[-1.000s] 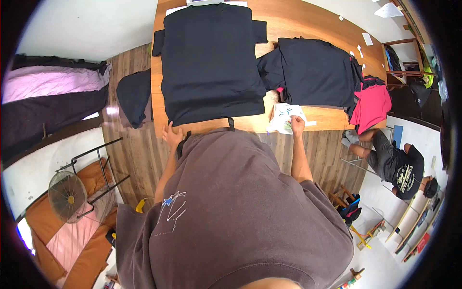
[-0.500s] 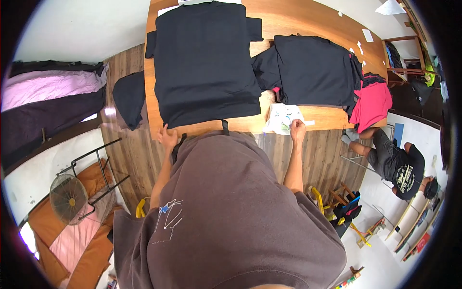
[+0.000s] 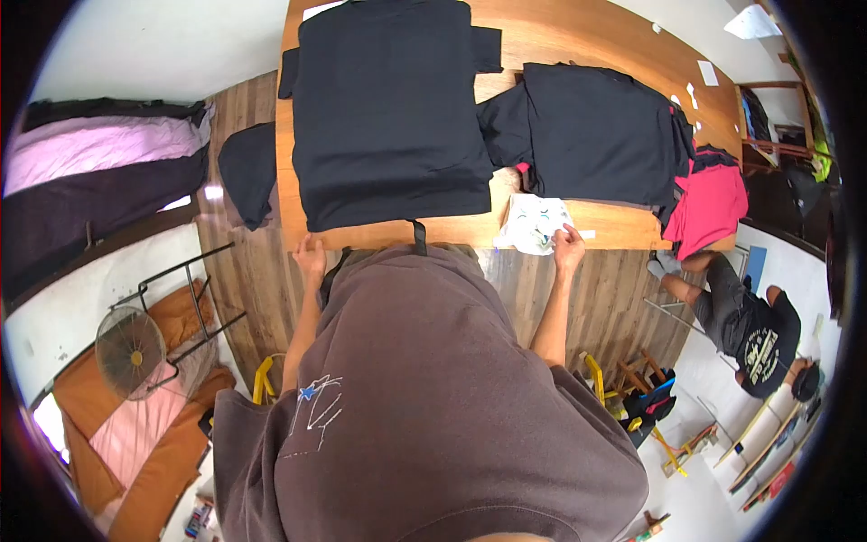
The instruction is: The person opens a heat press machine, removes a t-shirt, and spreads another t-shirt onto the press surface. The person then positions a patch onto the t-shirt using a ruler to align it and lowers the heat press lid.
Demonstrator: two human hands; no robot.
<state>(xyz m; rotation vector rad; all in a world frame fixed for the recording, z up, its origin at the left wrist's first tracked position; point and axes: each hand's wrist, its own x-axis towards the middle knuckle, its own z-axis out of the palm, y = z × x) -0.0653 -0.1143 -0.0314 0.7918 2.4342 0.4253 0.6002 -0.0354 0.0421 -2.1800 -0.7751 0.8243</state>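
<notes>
A black T-shirt [image 3: 388, 117] lies spread flat on the wooden table, its hem towards me. My left hand [image 3: 310, 255] is at the table's front edge, its fingertips by the lower left corner of this shirt. Its fingers look loosely extended, with nothing visible in them. My right hand [image 3: 568, 251] is closed in a pinch at the right side of a crumpled white sheet [image 3: 528, 237] with small coloured prints. What lies between those fingertips is too small to make out.
Folded black shirts [image 3: 601, 135] and red cloth [image 3: 713, 203] lie on the table [image 3: 623, 226] to the right. Small paper pieces [image 3: 708, 72] are scattered farther back. A fan [image 3: 133, 354] stands at left. Another person [image 3: 763, 339] sits at right.
The view has shifted slightly. My left hand has slid a little left along the table edge, its fingers closer together. My right hand has moved slightly right across the white sheet.
</notes>
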